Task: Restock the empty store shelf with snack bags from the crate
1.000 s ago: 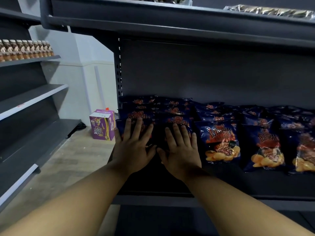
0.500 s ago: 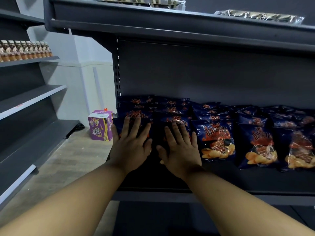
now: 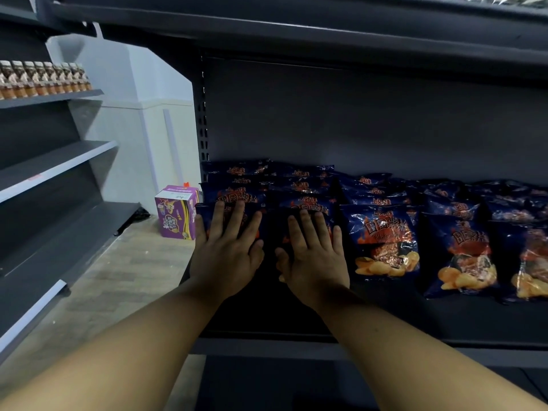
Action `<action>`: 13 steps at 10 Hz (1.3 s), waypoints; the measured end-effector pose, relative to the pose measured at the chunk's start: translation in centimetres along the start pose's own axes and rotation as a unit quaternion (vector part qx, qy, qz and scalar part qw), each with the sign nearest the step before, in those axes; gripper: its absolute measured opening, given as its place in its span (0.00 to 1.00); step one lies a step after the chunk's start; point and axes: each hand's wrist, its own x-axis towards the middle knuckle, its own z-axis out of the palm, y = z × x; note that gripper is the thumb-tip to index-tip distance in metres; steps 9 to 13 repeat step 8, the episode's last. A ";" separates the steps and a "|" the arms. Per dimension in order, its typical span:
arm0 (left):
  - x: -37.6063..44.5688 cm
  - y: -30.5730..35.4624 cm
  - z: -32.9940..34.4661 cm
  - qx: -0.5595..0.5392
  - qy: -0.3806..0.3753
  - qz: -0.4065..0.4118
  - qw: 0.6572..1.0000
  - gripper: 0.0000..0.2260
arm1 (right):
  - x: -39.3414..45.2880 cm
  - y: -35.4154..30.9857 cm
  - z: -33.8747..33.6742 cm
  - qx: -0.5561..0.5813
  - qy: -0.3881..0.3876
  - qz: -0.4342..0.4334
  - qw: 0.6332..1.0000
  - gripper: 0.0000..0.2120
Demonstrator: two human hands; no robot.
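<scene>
Blue snack bags (image 3: 384, 238): Chinese brand "上好佳" at top; larger red lettering unclear.

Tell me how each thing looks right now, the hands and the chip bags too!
left hand: flat, fingers straight, pressing a bag
right hand: flat, fingers straight, pressing a bag
snack bags: sealed, lying in rows on the shelf
shelf: stocked, front strip bare
purple box: upright on the floor
bottles: standing in a row

Purple carton (image 3: 176, 213) on the wood floor (image 3: 124, 280), bottles (image 3: 41, 80) along a side rack's top shelf (image 3: 50, 97).
</scene>
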 end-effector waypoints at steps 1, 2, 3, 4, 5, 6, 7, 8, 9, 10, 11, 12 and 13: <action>-0.1 0.2 -0.5 0.004 -0.024 -0.011 1.000 0.26 | -0.2 0.0 -0.6 0.003 -0.013 0.003 1.000 0.32; -0.1 0.7 -1.6 0.003 -0.053 -0.033 0.998 0.30 | -0.5 0.0 -1.6 0.018 -0.032 -0.002 0.999 0.31; -0.3 1.4 -3.1 -0.015 -0.058 -0.045 0.997 0.33 | -1.1 0.1 -2.8 0.040 -0.027 -0.013 0.999 0.31; -0.7 2.5 -4.6 -0.001 -0.070 -0.046 0.997 0.28 | -2.1 0.4 -3.9 0.049 -0.019 -0.021 0.998 0.31; -1.1 3.9 -6.4 -0.003 -0.079 -0.061 0.995 0.26 | -3.1 0.9 -5.1 0.060 -0.007 -0.016 0.998 0.28; -1.6 5.1 -8.2 -0.019 -0.058 -0.066 0.996 0.22 | -4.1 1.5 -6.8 0.045 0.010 -0.014 0.999 0.24; -2.2 5.8 -9.8 -0.039 -0.031 -0.072 0.996 0.17 | -5.6 1.9 -8.6 0.035 0.017 -0.011 0.999 0.23; -2.7 6.5 -11.5 -0.054 -0.014 -0.072 0.996 0.13 | -6.4 2.2 -10.0 0.010 0.019 -0.004 1.000 0.21; -2.7 6.5 -11.5 -0.054 -0.014 -0.072 0.996 0.13 | -6.4 2.2 -10.0 0.010 0.019 -0.004 1.000 0.21; -2.7 6.5 -11.5 -0.054 -0.014 -0.072 0.996 0.13 | -6.4 2.2 -10.0 0.010 0.019 -0.004 1.000 0.21; -2.7 6.5 -11.5 -0.054 -0.014 -0.072 0.996 0.13 | -6.4 2.2 -10.0 0.010 0.019 -0.004 1.000 0.21; -2.7 6.5 -11.5 -0.054 -0.014 -0.072 0.996 0.13 | -6.4 2.2 -10.0 0.010 0.019 -0.004 1.000 0.21; -2.7 6.5 -11.5 -0.054 -0.014 -0.072 0.996 0.13 | -6.4 2.2 -10.0 0.010 0.019 -0.004 1.000 0.21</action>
